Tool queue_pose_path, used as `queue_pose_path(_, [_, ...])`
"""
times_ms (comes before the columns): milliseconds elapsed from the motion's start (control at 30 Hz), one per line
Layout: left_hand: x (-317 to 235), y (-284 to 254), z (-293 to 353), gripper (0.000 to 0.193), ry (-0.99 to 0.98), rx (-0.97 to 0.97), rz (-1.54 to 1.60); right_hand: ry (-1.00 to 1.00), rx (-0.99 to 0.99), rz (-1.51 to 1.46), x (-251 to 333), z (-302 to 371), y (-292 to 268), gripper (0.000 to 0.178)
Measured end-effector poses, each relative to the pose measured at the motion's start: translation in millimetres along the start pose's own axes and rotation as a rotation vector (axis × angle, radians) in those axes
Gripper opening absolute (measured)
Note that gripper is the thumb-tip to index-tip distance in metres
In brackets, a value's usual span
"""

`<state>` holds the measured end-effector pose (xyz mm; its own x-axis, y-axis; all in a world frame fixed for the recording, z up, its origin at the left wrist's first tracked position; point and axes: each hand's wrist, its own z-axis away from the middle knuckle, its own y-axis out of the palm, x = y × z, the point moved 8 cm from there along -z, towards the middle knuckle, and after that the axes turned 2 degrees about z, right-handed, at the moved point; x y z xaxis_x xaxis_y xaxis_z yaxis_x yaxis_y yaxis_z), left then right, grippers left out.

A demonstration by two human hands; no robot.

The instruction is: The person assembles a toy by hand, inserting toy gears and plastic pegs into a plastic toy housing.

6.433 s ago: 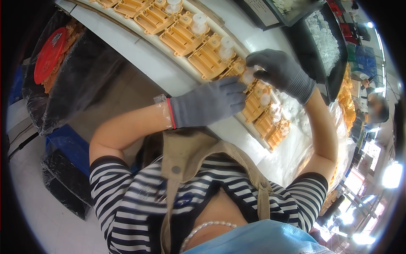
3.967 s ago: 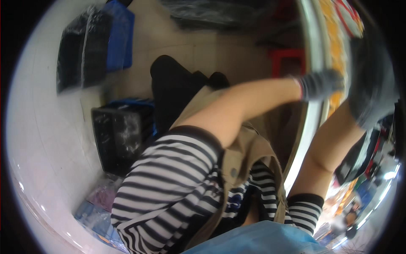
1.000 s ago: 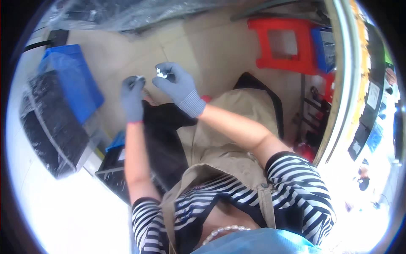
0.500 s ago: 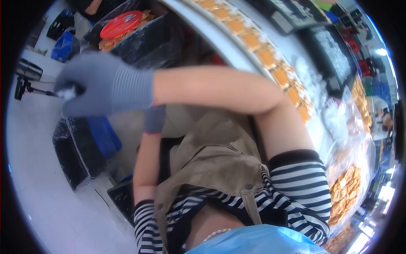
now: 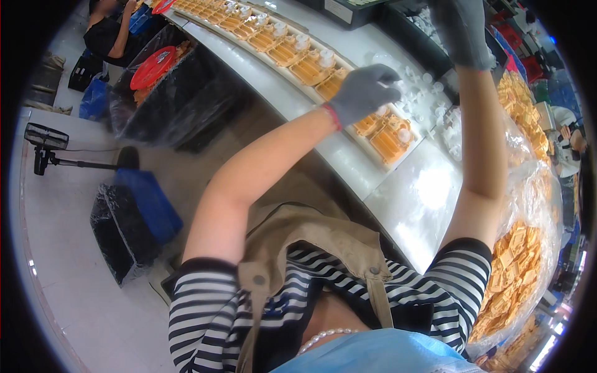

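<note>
My left hand [image 5: 368, 93], in a grey knitted glove, hovers over the near end of a row of orange plastic pieces [image 5: 392, 142]. Its fingers are curled but apart from the thumb, and nothing shows between them. Small clear plastic parts [image 5: 411, 107] lie scattered just beyond its fingertips. My right hand [image 5: 463, 34], also gloved in grey, reaches over a black tray [image 5: 398, 25] of small whitish parts at the top right. The back of this hand hides its fingers. Several orange pieces in the row carry a small clear part on top.
A clear bag of loose orange pieces [image 5: 507, 273] stands at my right. The white table [image 5: 410, 205] runs away to the upper left. On the left are a lined black bin with a red lid [image 5: 152, 67], a blue-and-black crate [image 5: 149, 202], a fan [image 5: 46, 137] and another person [image 5: 109, 34].
My body has turned back to the table. My right hand swung from the far left, where it held something small and pale, to the tray; my left hand rose over the row.
</note>
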<state>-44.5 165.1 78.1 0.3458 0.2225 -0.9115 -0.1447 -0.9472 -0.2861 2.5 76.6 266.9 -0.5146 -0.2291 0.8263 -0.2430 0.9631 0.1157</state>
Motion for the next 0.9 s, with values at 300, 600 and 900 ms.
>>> queue_pose_path(300, [32, -95, 47, 0.031, 0.009, -0.116, 0.120, 0.302, 0.304, 0.129, -128, 37, 9, 0.046])
queue_pose_path(600, [76, -148, 49, 0.026, -0.094, -0.285, 0.456, 0.505, 0.312, -0.003, -136, 64, 19, 0.049])
queue_pose_path(900, [35, -164, 92, 0.029, 0.054, -0.205, 0.431, 0.040, 0.321, 0.806, -39, 140, -5, 0.043])
